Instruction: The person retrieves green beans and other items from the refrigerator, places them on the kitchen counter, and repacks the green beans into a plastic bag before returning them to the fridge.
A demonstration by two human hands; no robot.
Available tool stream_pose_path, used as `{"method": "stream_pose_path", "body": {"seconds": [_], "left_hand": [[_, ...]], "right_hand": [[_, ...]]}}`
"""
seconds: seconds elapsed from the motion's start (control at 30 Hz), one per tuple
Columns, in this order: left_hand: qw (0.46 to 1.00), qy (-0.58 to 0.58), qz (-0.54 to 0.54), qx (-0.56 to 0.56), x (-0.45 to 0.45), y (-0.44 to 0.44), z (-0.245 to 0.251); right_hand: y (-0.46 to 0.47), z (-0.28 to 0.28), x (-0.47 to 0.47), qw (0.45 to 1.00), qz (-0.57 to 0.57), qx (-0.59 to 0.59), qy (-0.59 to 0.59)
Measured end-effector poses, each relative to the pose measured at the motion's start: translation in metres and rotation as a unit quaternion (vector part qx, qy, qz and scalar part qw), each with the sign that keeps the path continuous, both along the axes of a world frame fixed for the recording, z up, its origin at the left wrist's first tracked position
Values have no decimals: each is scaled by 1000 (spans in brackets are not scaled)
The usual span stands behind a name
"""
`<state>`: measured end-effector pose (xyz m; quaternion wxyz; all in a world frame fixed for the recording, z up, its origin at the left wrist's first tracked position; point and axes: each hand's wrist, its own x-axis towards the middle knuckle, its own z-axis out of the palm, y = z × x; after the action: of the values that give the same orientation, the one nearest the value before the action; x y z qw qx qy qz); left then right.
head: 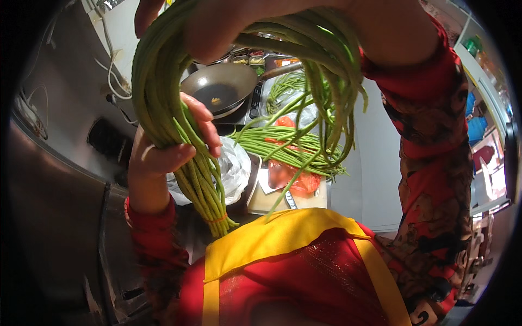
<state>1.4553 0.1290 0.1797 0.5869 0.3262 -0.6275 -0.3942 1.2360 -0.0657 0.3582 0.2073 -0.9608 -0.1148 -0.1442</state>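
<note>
A thick bundle of green yardlong beans (161, 81) arches close before the camera, its stem ends tied with an orange band. My left hand (175, 142) grips the bundle above that band. High in the view, my right hand (244, 20) holds the bend of the bundle, with its far part cut off by the frame edge; loose bean ends hang down on the right. Below them more yardlong beans (281, 146) lie across an orange plastic bag (299, 181) on a cutting board (261, 203). A knife (290, 200) rests partly under that bag.
A wok (220, 87) with bits of food in it sits on a cooktop (256, 102). Beside the board is a white plastic bag (238, 171). Another bunch of greens (285, 87) lies on clear plastic behind, near small containers of food (257, 61). Cables (110, 77) hang at left.
</note>
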Motion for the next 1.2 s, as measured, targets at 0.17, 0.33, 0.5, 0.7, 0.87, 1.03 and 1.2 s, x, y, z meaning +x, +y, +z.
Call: {"method": "stream_pose_path", "body": {"seconds": [0.17,0.33,0.5,0.7,0.87,1.03,1.2], "left_hand": [[993,49,75,-77,-21,-21,6],[976,88,-122,-160,10,-52,-18],[972,147,41,-178,11,-33,-7],[982,85,97,-139,5,-25,6],[981,117,89,-124,-3,-30,3],[960,228,125,-108,-20,-34,0],[905,284,304,-92,-26,-15,-4]], "right_hand": [[10,14,7,992,-3,-119,-36],[31,26,16,975,2,-212,-71],[15,-2,46,980,45,-168,-96],[-35,-72,23,991,44,109,-62],[-39,-152,17,878,147,454,-33],[-19,-161,33,800,39,590,-105],[5,-124,79,752,-34,658,-20]]}}
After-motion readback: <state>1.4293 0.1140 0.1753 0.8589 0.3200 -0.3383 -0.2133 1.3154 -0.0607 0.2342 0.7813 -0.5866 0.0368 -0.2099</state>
